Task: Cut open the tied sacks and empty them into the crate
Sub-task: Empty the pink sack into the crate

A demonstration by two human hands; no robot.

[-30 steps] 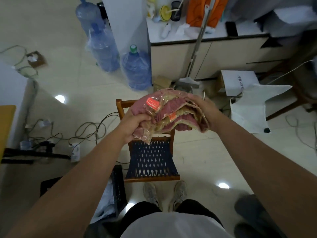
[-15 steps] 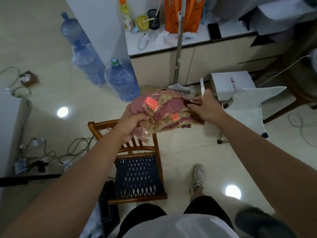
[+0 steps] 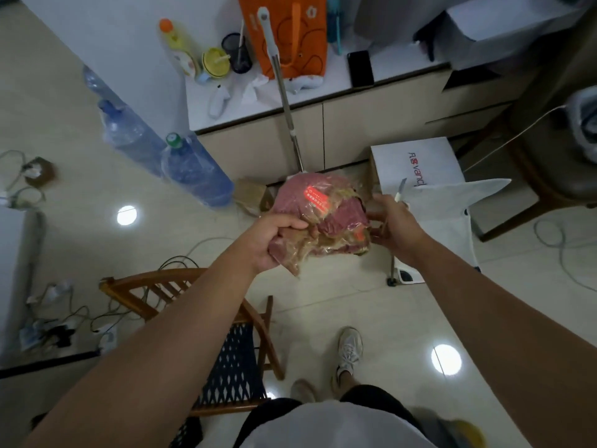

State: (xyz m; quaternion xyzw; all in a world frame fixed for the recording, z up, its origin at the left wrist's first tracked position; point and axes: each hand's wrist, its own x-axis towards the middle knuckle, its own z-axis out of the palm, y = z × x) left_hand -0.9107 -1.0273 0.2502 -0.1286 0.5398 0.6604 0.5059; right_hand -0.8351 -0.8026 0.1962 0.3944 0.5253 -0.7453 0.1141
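Observation:
A bundle of clear plastic packets [image 3: 319, 218] with pink and tan contents and red labels is held up at chest height over the floor. My left hand [image 3: 274, 240] grips its lower left end, thumb on top. My right hand [image 3: 395, 226] holds the right side of the bundle and also grips a small knife [image 3: 400, 189], whose blade points up and away. The crate is only partly in view as a dark edge [image 3: 187, 431] at the bottom left, under the chair.
A wooden chair [image 3: 232, 360] with a blue woven seat stands below my left arm. Water bottles [image 3: 193, 169] stand by a white pillar. A mop [image 3: 284, 98] leans on the cabinet. A white box [image 3: 416, 166] and a white bag [image 3: 442, 215] lie right. Cables [image 3: 64, 312] trail left.
The view has swung to the right, so the chair now lies lower left. The bundle stays in both hands and has turned a little. The knife blade shows above my right hand.

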